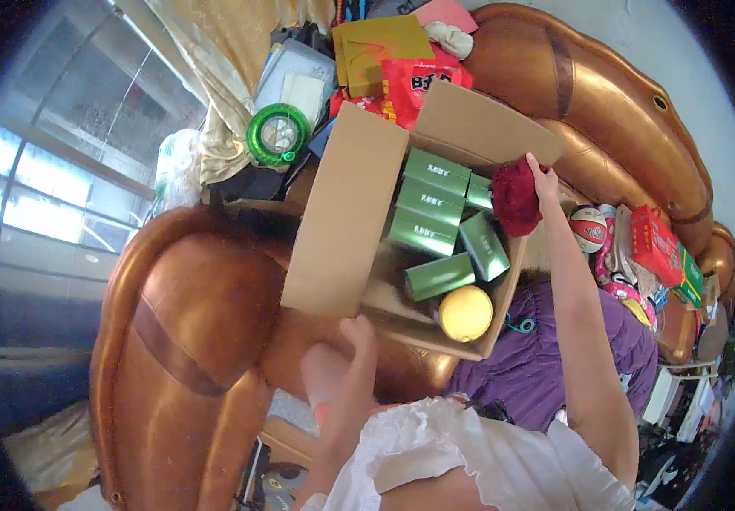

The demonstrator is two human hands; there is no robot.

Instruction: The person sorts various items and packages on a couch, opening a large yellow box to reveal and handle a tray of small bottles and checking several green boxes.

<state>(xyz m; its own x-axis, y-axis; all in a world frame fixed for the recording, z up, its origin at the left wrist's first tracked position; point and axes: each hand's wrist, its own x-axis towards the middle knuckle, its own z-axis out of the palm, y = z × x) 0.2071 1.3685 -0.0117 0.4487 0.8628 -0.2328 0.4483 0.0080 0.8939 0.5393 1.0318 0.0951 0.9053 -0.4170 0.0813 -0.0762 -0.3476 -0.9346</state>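
Note:
An open cardboard box (345,211) stands before me, tilted in view with its flaps spread. Several green cartons (431,199) lie inside, some in a stacked row and others loose at angles. A round yellow-lidded container (466,313) sits in the near right corner. My right hand (545,182) grips a dark red fuzzy cloth item (517,198) over the box's right rim; its exact kind is unclear. My left hand (358,335) is curled at the box's near left edge, seemingly holding it, with the fingertips partly hidden.
A bronze-coloured leather sofa (214,306) surrounds the box. Behind it are a red snack bag (415,86), a gold box (377,51) and a green ring-shaped object (278,134). To the right lie purple fabric (572,345), a ball (588,228) and a red package (655,246).

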